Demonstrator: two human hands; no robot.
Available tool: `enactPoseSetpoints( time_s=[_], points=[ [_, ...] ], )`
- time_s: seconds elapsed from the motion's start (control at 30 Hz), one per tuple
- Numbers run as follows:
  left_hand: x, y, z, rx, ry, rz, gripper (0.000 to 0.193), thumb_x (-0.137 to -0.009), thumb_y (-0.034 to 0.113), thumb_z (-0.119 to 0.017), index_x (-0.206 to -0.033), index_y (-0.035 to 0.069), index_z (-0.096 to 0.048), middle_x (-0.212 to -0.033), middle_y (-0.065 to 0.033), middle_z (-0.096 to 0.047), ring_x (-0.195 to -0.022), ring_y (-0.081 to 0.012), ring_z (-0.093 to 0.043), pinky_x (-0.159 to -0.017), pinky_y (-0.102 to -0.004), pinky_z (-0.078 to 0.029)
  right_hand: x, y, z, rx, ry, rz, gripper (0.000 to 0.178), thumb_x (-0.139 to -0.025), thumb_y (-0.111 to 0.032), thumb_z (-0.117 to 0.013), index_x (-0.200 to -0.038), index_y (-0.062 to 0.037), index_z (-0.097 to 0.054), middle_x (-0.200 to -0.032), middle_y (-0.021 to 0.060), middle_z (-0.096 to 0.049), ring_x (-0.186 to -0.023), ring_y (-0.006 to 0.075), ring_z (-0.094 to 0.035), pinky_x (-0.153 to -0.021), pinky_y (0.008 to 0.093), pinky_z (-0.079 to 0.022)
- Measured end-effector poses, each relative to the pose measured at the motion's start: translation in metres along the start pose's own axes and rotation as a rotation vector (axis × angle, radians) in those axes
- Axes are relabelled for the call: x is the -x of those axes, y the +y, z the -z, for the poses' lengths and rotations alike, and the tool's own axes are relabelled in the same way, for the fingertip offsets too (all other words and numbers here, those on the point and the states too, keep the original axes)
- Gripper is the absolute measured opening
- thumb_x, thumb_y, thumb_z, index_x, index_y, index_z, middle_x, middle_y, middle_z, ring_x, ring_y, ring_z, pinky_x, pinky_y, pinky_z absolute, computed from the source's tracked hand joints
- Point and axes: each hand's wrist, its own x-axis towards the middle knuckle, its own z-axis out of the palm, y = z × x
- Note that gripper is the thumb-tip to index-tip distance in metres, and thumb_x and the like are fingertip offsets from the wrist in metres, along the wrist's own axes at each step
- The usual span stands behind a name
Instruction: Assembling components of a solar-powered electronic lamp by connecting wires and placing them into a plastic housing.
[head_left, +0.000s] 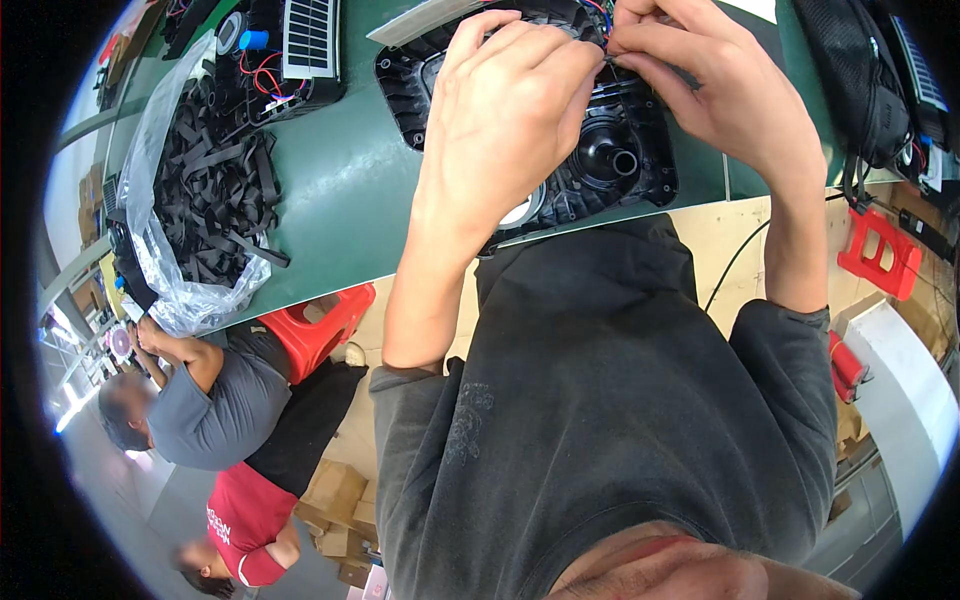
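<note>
A black plastic housing with ribbed walls and a round, spout-like part lies on the green table in front of me. My left hand reaches over its middle, fingers curled and the tips drawn together. Just to the right, my right hand pinches with thumb and fingers over the housing's far right part. Both sets of fingertips meet around something thin and dark, too small to make out. Red and blue wires run right beside them. The left palm hides much of the housing's inside.
A clear plastic bag of black strips lies on the table at left. Beyond it is a unit with a solar panel. A black bag stands at right. Two people sit at left near a red stool.
</note>
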Motion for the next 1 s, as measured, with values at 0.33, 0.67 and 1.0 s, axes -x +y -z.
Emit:
enactPoseSetpoints(
  time_s=[0.33, 0.67, 1.0],
  points=[
    [-0.014, -0.002, 0.013, -0.033, -0.197, -0.030, 0.008, -0.082, 0.007, -0.073, -0.089, 0.003, -0.073, -0.084, -0.0109, -0.072, -0.086, -0.0302, -0.070, -0.099, -0.0408, -0.051, -0.038, -0.064, 0.035, 0.324, -0.523, -0.352, 0.003, -0.079, -0.002, -0.061, -0.081, 0.0005, -0.061, -0.097, 0.0140, -0.056, -0.095, 0.0292, -0.056, -0.088, 0.0348, -0.048],
    [-0.014, -0.018, 0.008, -0.040, -0.316, -0.004, 0.012, -0.083, 0.010, -0.072, -0.092, 0.004, -0.076, -0.090, -0.0154, -0.074, -0.094, -0.0337, -0.070, -0.091, -0.0433, -0.054, -0.036, -0.061, 0.027, 0.316, -0.392, -0.305, 0.006, -0.079, -0.006, -0.063, -0.075, -0.0025, -0.061, -0.090, 0.0130, -0.058, -0.093, 0.0287, -0.055, -0.087, 0.0355, -0.048],
    [0.032, 0.020, 0.055, 0.002, -0.257, 0.122, 0.105, -0.062, 0.052, -0.092, -0.149, 0.010, -0.054, -0.153, -0.0220, -0.046, -0.141, -0.0459, -0.044, -0.116, -0.0555, -0.035, 0.012, -0.046, 0.037, 0.472, -0.140, -0.305, 0.022, -0.099, -0.013, -0.065, -0.116, 0.0009, -0.068, -0.127, 0.0183, -0.064, -0.108, 0.0303, -0.065, -0.093, 0.0370, -0.053]
  ],
)
